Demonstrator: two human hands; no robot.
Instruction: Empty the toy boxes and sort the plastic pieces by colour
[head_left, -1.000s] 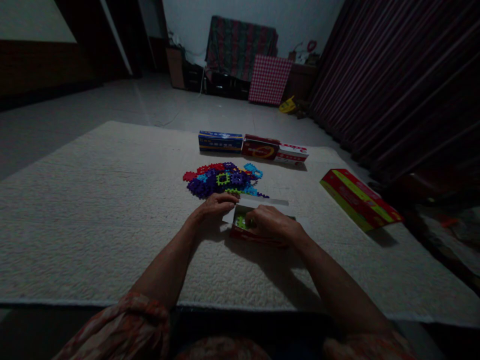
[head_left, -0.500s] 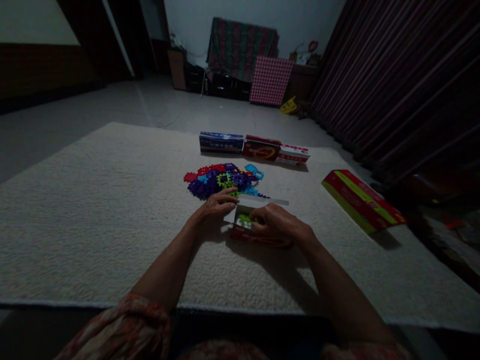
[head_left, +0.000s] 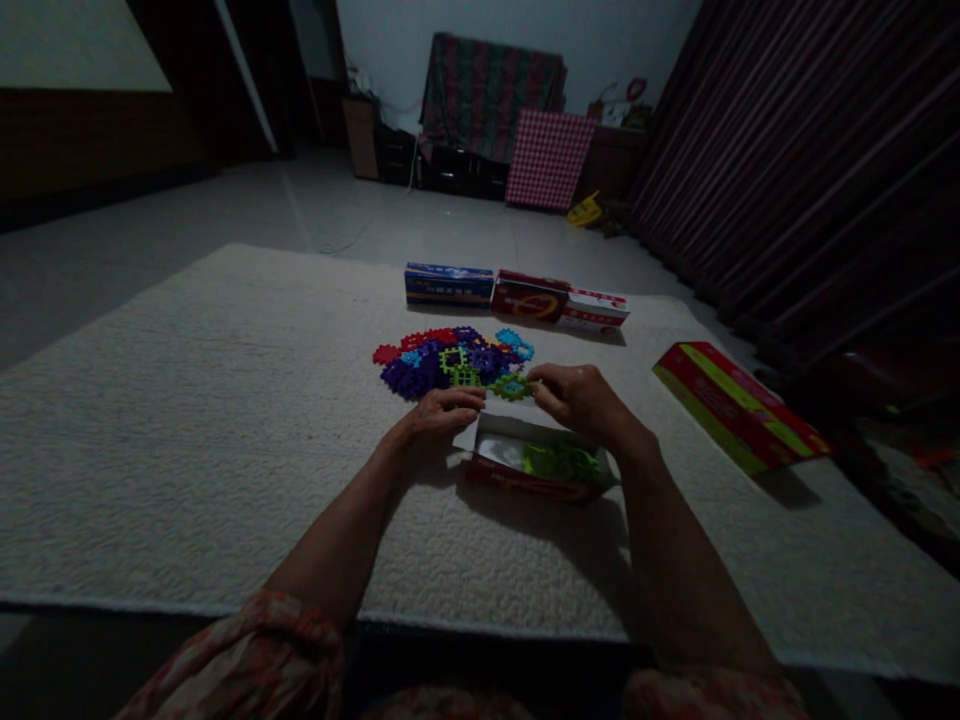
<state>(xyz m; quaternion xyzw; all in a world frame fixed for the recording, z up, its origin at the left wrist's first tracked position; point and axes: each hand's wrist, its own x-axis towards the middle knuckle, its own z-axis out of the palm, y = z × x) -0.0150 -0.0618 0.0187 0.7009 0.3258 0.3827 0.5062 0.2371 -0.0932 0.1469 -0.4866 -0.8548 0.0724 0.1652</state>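
Observation:
My right hand (head_left: 583, 402) is closed in a pinch on a green interlocking plastic piece (head_left: 512, 387), just beyond the open box. With its fingers bent over the raised flap at the left end, my left hand (head_left: 444, 415) grips the small red box (head_left: 525, 482). Several green pieces (head_left: 555, 461) lie inside this box, towards its right end, and its white inner floor shows at the left. Behind the box spreads a pile of interlocking pieces (head_left: 420, 372) in purple, red, blue and green.
A blue box (head_left: 448, 287), a dark red box (head_left: 529, 298) and a white-and-red box (head_left: 594, 309) stand in a row beyond the pile. To the right sits a larger red-and-yellow box (head_left: 739, 405). All rest on a cream quilted mat (head_left: 225, 430).
My right hand has come up out of the box with a green piece and moved away from me towards the pile. My left hand stays at the box flap.

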